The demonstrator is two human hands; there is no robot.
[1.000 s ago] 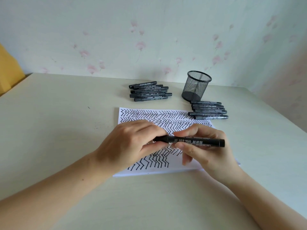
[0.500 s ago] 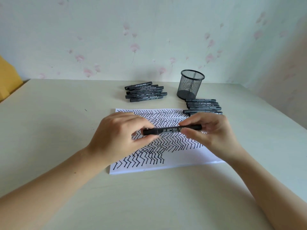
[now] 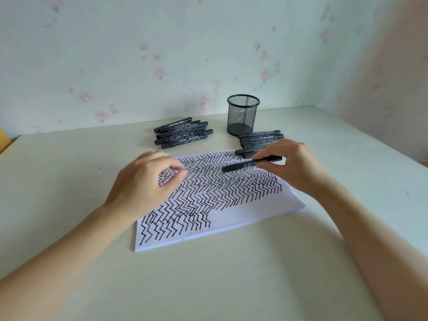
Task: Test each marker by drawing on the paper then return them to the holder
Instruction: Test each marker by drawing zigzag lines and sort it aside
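A white paper (image 3: 234, 220) covered with black zigzag lines lies on the table in front of me. My right hand (image 3: 298, 166) pinches a capped black marker (image 3: 236, 168) level above the paper's far right part, close to a row of several black markers (image 3: 260, 139). My left hand (image 3: 143, 184) hovers over the paper's left side with loosely curled fingers and holds nothing. The black mesh holder (image 3: 242, 117) stands upright behind the paper; no marker shows above its rim. A second pile of several black markers (image 3: 183, 134) lies left of the holder.
The pale table (image 3: 69, 181) meets a flowered wall (image 3: 139, 66) at the back and a second wall on the right. A yellow object (image 3: 3, 140) shows at the far left edge.
My left hand has let go of the marker's end and drawn away to the left. My right hand has carried the marker up and right toward the row of markers.
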